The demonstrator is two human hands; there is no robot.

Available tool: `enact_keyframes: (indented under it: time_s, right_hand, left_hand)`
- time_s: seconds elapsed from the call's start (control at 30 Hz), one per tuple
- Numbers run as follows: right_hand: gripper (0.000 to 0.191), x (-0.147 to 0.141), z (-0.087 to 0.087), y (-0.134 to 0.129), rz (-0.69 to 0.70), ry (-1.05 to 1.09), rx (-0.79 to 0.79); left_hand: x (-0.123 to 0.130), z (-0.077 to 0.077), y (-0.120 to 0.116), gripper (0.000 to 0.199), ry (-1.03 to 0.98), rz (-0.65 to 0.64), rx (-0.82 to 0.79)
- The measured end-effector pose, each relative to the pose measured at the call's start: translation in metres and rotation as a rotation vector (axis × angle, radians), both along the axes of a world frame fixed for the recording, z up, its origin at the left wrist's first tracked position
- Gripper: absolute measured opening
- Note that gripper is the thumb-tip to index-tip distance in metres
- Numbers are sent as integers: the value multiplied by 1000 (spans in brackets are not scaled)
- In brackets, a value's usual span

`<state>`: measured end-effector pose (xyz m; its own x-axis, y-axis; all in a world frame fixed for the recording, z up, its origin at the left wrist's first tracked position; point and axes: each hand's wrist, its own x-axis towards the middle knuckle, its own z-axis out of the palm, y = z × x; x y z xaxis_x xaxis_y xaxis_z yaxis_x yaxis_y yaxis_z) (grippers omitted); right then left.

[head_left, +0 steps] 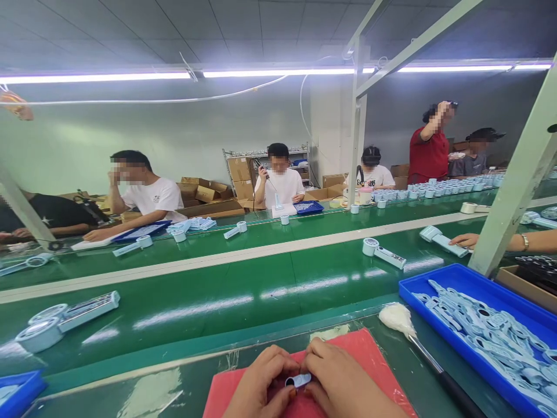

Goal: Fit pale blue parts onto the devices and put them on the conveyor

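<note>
A small light-blue plastic part [298, 380] with a rounded, hollow end is pinched between my two hands, low in the middle of the view. My left hand [265, 383] has its fingers curled round the left end. From the other side, my right hand [333, 374] closes on the same piece. Both hands rest over a red pad [369, 354] on the bench. My fingers cover much of the part, so its full shape is hidden.
On the right, a blue tray [409, 287] holds many light-blue parts, beside a black-handled tool with a white wrapped head [397, 319]. Beyond runs a green conveyor [243, 290] carrying light-blue handled devices [389, 256]. A co-worker's hand [465, 241] touches one. Several people sit opposite.
</note>
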<state>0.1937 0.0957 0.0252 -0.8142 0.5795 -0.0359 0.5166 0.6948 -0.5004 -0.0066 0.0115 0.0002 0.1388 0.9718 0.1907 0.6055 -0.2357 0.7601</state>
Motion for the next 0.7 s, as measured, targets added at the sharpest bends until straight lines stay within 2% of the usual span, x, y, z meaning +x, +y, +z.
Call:
enact_keyframes:
  time_s: [0.7]
  right_hand:
    - [28, 1, -1, 0, -4, 33, -17]
  left_hand:
    - [-1, 0, -2, 23, -6, -3, -9]
